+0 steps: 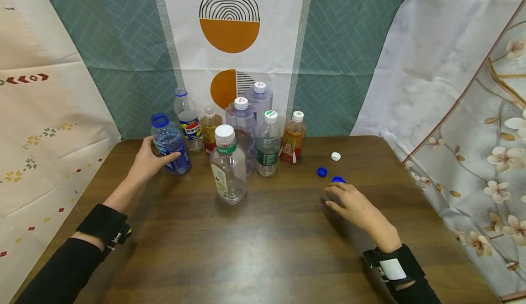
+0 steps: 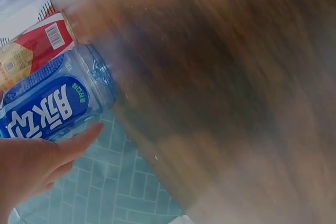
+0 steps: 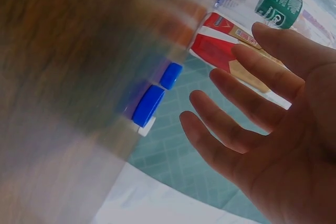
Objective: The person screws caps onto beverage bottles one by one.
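A wide-mouthed, uncapped bottle [image 1: 177, 151] with a blue label stands at the far left of the bottles. My left hand [image 1: 153, 160] holds it from the side, the thumb across its front; the left wrist view shows the same label [image 2: 50, 106] close to my fingers [image 2: 79, 142]. On the right, my right hand [image 1: 355, 206] hovers palm down with loosely bent fingers and nothing in them. Just beyond its fingertips lies a blue cap [image 1: 339, 179], beside a second blue cap [image 1: 322, 172] and a white cap [image 1: 335, 156].
A large clear bottle [image 1: 232, 176] with a white cap stands foremost. Behind it are a Pepsi-labelled bottle [image 1: 191, 128], an uncapped amber bottle [image 1: 211, 126], two clear ridged bottles, a green-labelled bottle [image 1: 268, 151] and a red-labelled bottle [image 1: 293, 139]. Patterned cloth [image 1: 341, 66] hangs at the table's back edge.
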{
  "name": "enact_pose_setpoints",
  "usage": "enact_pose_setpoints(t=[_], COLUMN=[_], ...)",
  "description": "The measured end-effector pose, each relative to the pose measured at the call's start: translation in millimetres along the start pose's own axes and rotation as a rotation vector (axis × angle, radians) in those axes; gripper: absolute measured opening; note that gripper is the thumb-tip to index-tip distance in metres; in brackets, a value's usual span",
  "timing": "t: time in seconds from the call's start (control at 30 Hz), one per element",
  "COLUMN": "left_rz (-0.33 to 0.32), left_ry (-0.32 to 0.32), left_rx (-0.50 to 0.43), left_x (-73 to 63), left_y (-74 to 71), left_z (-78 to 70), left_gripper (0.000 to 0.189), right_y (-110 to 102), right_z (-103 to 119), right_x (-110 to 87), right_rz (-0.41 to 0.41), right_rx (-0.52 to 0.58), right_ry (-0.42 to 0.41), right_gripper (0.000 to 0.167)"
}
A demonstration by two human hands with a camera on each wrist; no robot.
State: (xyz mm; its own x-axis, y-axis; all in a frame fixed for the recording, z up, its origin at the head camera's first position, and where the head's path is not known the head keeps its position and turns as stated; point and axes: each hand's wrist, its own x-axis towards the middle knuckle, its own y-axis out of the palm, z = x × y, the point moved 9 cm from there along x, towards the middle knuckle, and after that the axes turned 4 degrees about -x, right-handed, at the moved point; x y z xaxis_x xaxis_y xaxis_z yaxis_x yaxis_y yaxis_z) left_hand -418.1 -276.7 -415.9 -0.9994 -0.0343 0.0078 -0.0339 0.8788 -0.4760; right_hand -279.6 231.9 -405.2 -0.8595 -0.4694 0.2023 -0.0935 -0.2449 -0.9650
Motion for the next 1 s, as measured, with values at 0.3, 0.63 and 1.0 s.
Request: enact_pose_setpoints(t=[0.3, 0.63, 1.0], left_rz=[-0.034, 0.023, 0.108], left_ry=[0.026, -0.004, 0.025], left_rx=[-0.037, -0.025, 0.069], left_x=[-1.0, -19.6, -51.2], left_y=[3.3, 2.0, 8.1], left_z=[-1.1, -9.3, -28.5], left_gripper=[0.104, 0.11, 0.11], right_y=[-1, -1, 3], right_z=[3, 7, 11], right_x=[0.4, 2.1, 8.2], right_rz=[-0.033, -0.003, 0.007], right_rx=[0.005, 0.011, 0.019], right_ry=[-0.018, -0.005, -0.022], right_gripper=[0.034, 0.034, 0.035])
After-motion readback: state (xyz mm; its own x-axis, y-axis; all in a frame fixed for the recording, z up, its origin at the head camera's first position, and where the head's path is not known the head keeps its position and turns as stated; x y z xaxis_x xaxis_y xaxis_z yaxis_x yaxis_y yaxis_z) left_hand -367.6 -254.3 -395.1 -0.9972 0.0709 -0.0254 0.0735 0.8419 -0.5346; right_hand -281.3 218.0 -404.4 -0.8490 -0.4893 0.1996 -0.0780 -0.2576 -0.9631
